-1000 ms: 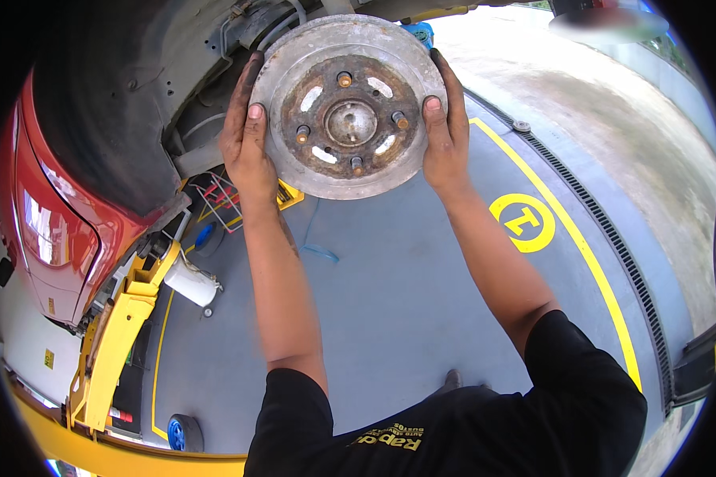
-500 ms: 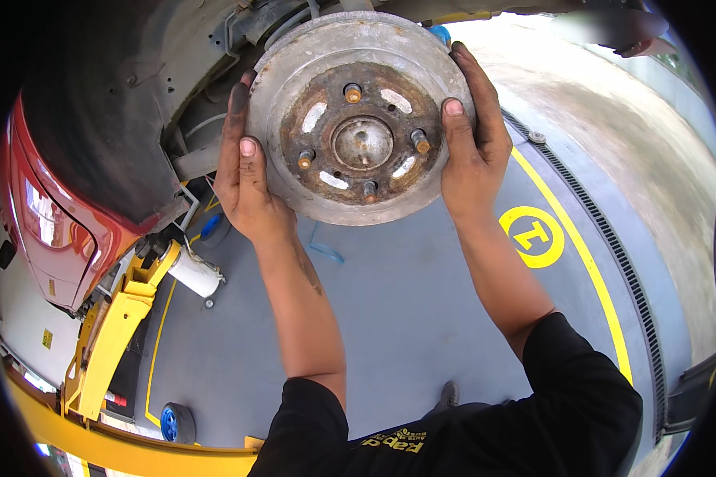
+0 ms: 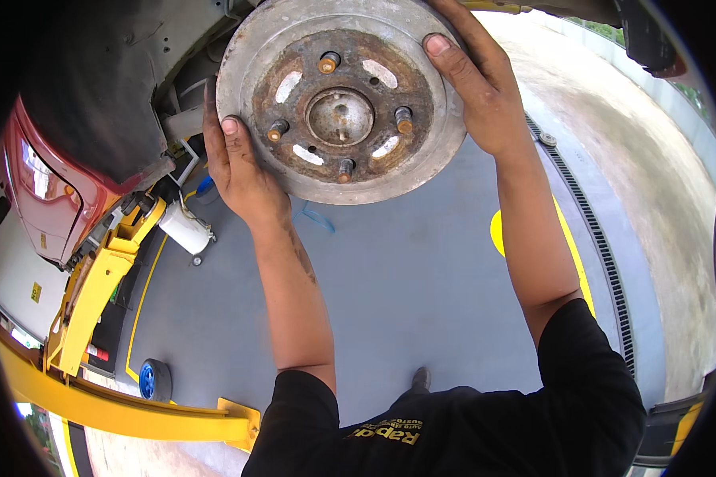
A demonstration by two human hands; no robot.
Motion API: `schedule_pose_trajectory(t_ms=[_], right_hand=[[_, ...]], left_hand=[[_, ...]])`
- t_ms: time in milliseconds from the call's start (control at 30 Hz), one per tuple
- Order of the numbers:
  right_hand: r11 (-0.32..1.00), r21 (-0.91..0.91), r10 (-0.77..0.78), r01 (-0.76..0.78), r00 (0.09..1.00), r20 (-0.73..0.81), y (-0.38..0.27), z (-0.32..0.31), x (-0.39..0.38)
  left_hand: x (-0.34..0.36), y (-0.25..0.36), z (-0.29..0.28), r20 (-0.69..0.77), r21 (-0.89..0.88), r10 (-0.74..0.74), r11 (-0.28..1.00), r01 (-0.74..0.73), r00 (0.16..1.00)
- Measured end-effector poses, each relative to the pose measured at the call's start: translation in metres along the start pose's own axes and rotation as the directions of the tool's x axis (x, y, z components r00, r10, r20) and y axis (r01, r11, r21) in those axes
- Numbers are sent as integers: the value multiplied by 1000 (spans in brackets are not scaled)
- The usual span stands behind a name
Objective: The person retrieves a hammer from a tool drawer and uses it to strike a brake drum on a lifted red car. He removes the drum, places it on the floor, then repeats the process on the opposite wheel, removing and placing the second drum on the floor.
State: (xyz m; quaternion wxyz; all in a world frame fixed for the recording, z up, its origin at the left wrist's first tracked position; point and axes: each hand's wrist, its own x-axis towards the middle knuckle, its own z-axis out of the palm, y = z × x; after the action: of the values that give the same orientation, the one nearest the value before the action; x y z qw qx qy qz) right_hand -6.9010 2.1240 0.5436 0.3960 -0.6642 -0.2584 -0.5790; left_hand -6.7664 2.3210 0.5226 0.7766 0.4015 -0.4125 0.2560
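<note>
A round, grey, worn brake drum with a rusty centre faces me beneath the raised car. Several wheel studs stick out through it around a domed centre cap. At its left edge is my left hand, thumb on the front face and fingers behind the rim. My right hand grips the upper right edge, its thumb pressed to the face and its fingers reaching over the rim. Those fingertips are out of sight past the top of the picture.
Dark wheel-arch lining and red bodywork hang at the left. Below them stands a yellow lift arm. A small blue-rimmed wheel sits on the grey floor. A drain grate runs along the right.
In the picture the drum sits further left and higher. My right hand has slid up along the rim to the upper right; my left hand keeps its place at the left edge.
</note>
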Motion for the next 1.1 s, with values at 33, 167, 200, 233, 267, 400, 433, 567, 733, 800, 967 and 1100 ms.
schedule_pose_trajectory(t_ms=[33, 167, 200, 233, 267, 400, 433, 567, 733, 800, 967, 1100], right_hand=[[997, 76, 3, -6, 999, 38, 3, -2, 4], [982, -139, -129, 124, 991, -27, 4, -1, -2], [990, -119, -84, 75, 994, -73, 3, 2, -6], [988, -137, -86, 76, 994, -73, 1, 2, -8], [985, -156, -90, 77, 993, -74, 0, 3, -10], [981, -162, -118, 111, 992, -39, 3, 1, -6], [985, -130, -125, 117, 991, -57, 5, 1, -5], [981, -168, -119, 97, 984, -131, 2, 9, -10], [947, -296, 28, -127, 948, -316, -26, 19, -18], [918, -227, 234, -326, 905, -354, -38, 15, -16], [690, -455, 398, -564, 820, -412, -40, 1, -3], [541, -747, 275, -386, 921, -276, -10, -3, 16]], left_hand=[[1, -2, 2, 34, -38, 47, 998, -46, 998], [5, -7, 5, -2, -123, -24, 992, 24, 1000], [6, -8, 5, -2, -121, -30, 992, 30, 1000], [5, -7, 5, -12, -125, -29, 992, 28, 999], [5, -7, 4, -10, -106, -22, 994, 21, 1000], [1, -1, 5, 21, -148, 5, 989, -2, 1000], [1, 0, 5, 3, -136, -22, 990, 23, 1000], [4, -2, 4, -42, -147, -53, 988, 46, 998], [-8, -2, -7, -228, -42, -141, 990, 135, 963], [-15, 3, -12, -175, 26, -202, 977, 210, 964], [-11, 8, -13, -215, -27, -390, 919, 394, 895], [-1, -3, -14, -193, 26, -356, 930, 367, 914]])
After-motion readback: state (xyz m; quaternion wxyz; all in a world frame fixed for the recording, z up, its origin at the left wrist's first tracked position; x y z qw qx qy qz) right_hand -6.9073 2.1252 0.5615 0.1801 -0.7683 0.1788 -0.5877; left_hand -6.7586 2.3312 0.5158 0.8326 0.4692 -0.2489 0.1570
